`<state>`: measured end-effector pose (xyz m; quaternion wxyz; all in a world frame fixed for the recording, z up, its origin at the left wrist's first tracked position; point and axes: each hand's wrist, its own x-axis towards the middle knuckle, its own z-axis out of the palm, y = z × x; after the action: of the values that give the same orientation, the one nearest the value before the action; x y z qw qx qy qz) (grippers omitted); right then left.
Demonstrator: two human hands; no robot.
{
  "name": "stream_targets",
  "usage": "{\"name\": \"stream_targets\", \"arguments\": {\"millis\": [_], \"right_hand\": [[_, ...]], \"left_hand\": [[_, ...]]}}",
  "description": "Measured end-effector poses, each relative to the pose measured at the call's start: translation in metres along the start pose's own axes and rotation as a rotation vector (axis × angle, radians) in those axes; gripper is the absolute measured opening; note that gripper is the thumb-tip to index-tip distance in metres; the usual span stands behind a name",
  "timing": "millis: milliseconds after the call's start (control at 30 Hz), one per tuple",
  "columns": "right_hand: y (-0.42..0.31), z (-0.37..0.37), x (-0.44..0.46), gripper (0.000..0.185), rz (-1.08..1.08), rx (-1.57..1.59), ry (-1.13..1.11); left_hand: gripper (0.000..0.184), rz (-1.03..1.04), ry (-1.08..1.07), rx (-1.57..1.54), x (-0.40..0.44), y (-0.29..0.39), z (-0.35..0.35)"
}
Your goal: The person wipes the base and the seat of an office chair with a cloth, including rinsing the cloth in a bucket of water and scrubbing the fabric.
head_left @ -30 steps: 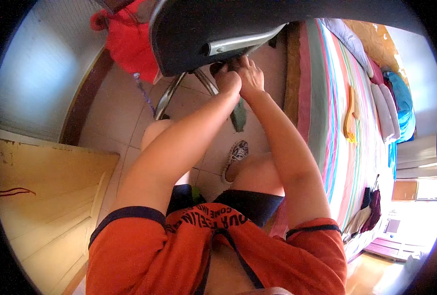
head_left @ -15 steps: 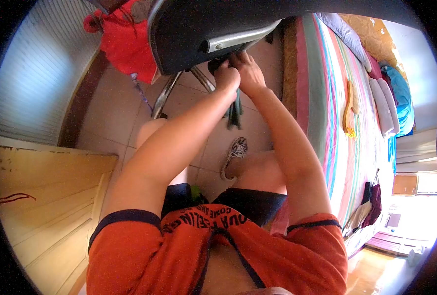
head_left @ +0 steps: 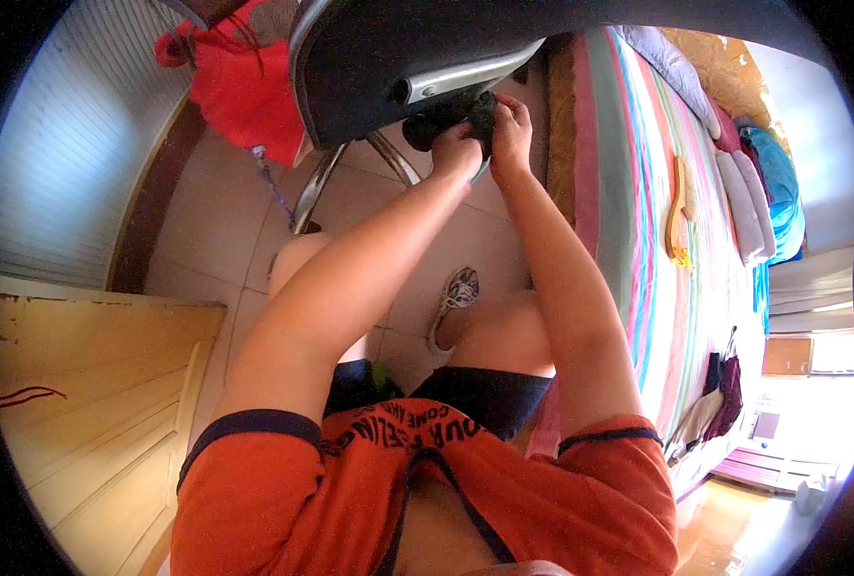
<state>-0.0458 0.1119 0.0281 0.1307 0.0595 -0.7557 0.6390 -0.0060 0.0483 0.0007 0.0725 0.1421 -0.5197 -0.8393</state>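
A dark cloth [head_left: 485, 117], greenish black and bunched up, is between my two hands, just below the metal strip of a black chair [head_left: 369, 67]. My left hand [head_left: 457, 152] is closed on it, with its fingers partly tucked into the folds. My right hand [head_left: 511, 132] is beside it on the right, fingers bent and pinching the cloth's edge. The cloth's left end lies close under the chair; whether it touches the chair I cannot tell.
Chrome chair legs [head_left: 321, 182] stand on the tiled floor. A red cloth bag [head_left: 244, 96] hangs at the left. On the right is a bed with a striped sheet [head_left: 638, 250], holding a yellow-handled brush [head_left: 680, 211] and folded bedding [head_left: 744, 206]. A wooden door [head_left: 91, 413] is at lower left.
The cloth, which hung down below my hands, is now gathered up between them. My hands have moved slightly apart, both shifting a little to the right.
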Motion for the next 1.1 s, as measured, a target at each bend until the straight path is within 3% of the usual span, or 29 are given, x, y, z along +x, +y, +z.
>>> {"name": "stream_targets", "arguments": {"millis": [33, 67, 167, 233, 333, 367, 433, 500, 567, 633, 700, 733, 800, 833, 867, 900, 967, 1100], "right_hand": [[0.002, 0.006, 0.004, 0.026, 0.155, 0.223, 0.102], [0.028, 0.013, 0.014, 0.026, 0.067, 0.089, 0.190], [0.024, 0.013, 0.017, 0.023, 0.226, -0.024, 0.063], [0.027, 0.018, 0.014, 0.020, 0.257, 0.069, 0.110], [0.024, 0.019, -0.005, 0.020, 0.168, -0.074, 0.040], [0.027, 0.019, -0.007, 0.019, 0.156, -0.084, 0.016], [0.023, 0.013, -0.008, 0.018, 0.167, -0.111, -0.016], [0.030, 0.011, -0.002, 0.018, 0.234, 0.036, 0.018], [0.033, 0.009, 0.012, 0.019, 0.350, 0.244, 0.112], [0.019, 0.014, 0.012, 0.019, 0.360, 0.347, 0.051], [0.045, 0.023, 0.009, 0.019, 0.235, 0.165, 0.104], [0.017, 0.020, -0.006, 0.019, 0.244, 0.077, 0.042], [0.019, 0.020, -0.020, 0.019, 0.296, 0.014, -0.063], [0.020, 0.017, -0.024, 0.019, 0.344, -0.049, -0.170], [0.020, 0.010, -0.026, 0.019, 0.261, -0.083, -0.171], [0.040, 0.006, -0.015, 0.017, 0.315, 0.067, -0.052], [0.014, -0.004, -0.006, 0.018, 0.437, 0.481, 0.174], [0.004, 0.005, 0.028, 0.022, 0.492, 0.734, -0.084]], "left_hand": [[0.029, 0.001, 0.001, 0.002, 0.004, -0.005, -0.001], [0.027, -0.028, 0.037, 0.002, 0.009, -0.010, -0.002], [0.021, -0.059, 0.083, 0.022, 0.015, -0.020, -0.003], [0.017, -0.064, 0.098, 0.046, 0.007, -0.008, -0.005], [0.011, -0.379, 0.331, -0.197, -0.014, 0.016, -0.003], [0.011, -0.381, 0.330, -0.198, -0.018, 0.018, -0.003], [0.029, -0.399, 0.279, -0.219, -0.028, 0.020, -0.004], [0.027, -0.415, 0.279, -0.277, -0.025, 0.016, -0.001], [0.016, -0.236, 0.089, -0.191, -0.006, -0.004, -0.005], [0.017, -0.164, 0.029, -0.197, 0.002, 0.003, -0.005], [0.017, -0.285, 0.145, -0.154, 0.002, 0.004, -0.010], [0.017, -0.291, 0.146, -0.152, -0.006, 0.008, -0.009], [0.027, -0.428, 0.369, -0.337, -0.022, 0.019, -0.004], [0.027, -0.433, 0.365, -0.335, -0.029, 0.020, -0.004], [0.020, -0.471, 0.284, -0.261, -0.035, 0.022, -0.005], [0.013, -0.505, 0.204, -0.187, -0.037, 0.024, -0.006], [0.017, -0.359, -0.009, -0.223, -0.025, 0.015, -0.006], [0.015, -0.238, -0.027, -0.324, -0.021, 0.032, -0.003]]}}
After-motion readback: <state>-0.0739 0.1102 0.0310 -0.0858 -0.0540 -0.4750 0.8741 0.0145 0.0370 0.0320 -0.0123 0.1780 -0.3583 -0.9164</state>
